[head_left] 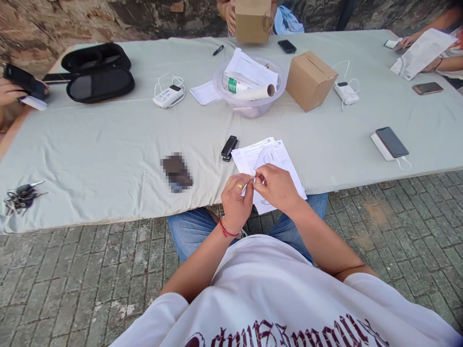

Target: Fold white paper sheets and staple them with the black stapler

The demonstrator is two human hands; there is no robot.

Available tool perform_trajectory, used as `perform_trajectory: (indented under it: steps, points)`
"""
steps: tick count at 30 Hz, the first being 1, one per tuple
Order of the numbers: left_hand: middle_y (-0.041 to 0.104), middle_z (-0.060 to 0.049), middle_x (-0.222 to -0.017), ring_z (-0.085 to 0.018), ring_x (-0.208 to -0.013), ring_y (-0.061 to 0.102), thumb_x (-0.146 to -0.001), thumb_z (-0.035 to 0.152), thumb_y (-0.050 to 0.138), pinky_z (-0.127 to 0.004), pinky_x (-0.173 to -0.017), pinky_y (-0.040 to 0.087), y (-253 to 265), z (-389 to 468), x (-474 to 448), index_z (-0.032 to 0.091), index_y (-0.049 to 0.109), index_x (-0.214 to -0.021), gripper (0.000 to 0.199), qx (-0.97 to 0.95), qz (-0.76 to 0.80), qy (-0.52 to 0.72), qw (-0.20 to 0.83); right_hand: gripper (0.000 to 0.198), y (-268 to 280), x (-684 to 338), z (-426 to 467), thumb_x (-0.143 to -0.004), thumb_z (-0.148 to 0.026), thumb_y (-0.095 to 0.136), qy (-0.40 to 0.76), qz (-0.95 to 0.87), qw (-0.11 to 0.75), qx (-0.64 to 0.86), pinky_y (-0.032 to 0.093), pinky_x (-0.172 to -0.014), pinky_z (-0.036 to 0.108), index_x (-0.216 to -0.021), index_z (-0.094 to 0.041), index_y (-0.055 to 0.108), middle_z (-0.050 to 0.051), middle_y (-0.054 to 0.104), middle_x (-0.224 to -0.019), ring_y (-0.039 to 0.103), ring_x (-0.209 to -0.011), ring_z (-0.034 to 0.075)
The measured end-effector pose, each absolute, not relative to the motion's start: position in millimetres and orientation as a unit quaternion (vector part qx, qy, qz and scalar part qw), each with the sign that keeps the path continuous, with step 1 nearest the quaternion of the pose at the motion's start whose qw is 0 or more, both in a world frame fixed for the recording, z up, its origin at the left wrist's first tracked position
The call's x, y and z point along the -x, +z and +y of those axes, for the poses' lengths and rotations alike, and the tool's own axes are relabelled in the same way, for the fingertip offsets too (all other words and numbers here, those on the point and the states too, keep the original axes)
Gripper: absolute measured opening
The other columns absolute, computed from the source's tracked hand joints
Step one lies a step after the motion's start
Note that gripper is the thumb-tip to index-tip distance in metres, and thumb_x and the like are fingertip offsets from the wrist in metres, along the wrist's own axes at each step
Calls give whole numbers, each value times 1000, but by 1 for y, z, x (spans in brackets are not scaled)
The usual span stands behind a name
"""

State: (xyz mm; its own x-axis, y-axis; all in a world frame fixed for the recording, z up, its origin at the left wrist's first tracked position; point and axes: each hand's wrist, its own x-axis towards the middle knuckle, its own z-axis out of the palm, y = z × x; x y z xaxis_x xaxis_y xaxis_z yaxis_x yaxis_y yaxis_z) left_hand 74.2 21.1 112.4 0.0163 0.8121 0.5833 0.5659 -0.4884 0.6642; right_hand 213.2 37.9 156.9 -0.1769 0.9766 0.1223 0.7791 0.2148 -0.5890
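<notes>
Both hands meet over a loose stack of printed paper sheets (289, 166) at the table's near edge. My left hand (237, 200), with a ring and a red string bracelet, pinches the edge of a paper sheet (266, 158) bearing a round stamp. From the other side, my right hand (277, 185) is closed with thumb and forefinger pinching the same paper close to the left fingertips. The sheet looks curled or folded there, and the fingers partly hide it. A black stapler (229, 147) lies just left of the stack, touched by neither hand.
A plastic basin (249, 110) holds papers and a roll, with a cardboard box (311, 81) beside it. A power bank with a phone (390, 143) lies right; keys (21, 197) and a black case (101, 86) lie left. Other people's hands hold things around the table.
</notes>
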Motion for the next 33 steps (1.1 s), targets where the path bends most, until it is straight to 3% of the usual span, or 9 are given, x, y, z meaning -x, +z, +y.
perform_trajectory:
  steps: [4,11,17,25,33]
  points:
    - [72,-7,-96,-18,-93,67,-93,19,56,-34,-84,54,111,22,-73,19,70,-99,15,-698,497,498,136,14,158,-216,40,-85,-17,51,198,-752,233,584,36,-63,28,-83,-19,64,3,64,-82,55,-68,16]
    - [72,-6,-94,-15,-85,68,-93,28,58,-28,-75,57,112,24,-73,18,71,-97,16,-619,548,506,245,15,156,-220,35,-91,-24,56,266,-721,320,555,42,-66,27,-96,-22,70,1,69,-91,56,-64,12]
    - [72,-5,-93,-13,-82,68,-91,28,61,-25,-73,56,117,22,-75,18,72,-95,15,-604,555,505,267,16,148,-220,34,-94,-28,56,237,-727,351,541,45,-69,27,-97,-23,71,3,70,-89,61,-72,15]
    - [72,-5,-92,-13,-79,68,-92,31,60,-26,-70,56,117,22,-75,18,71,-94,17,-602,559,501,272,22,147,-218,33,-98,-28,48,175,-760,283,558,42,-68,26,-101,-22,69,5,69,-95,62,-82,16]
    - [70,-5,-93,-13,-80,67,-93,30,58,-25,-70,55,115,23,-75,17,69,-95,17,-610,556,498,266,30,143,-214,34,-100,-25,38,103,-796,221,555,34,-61,27,-98,-18,67,7,65,-87,57,-75,16]
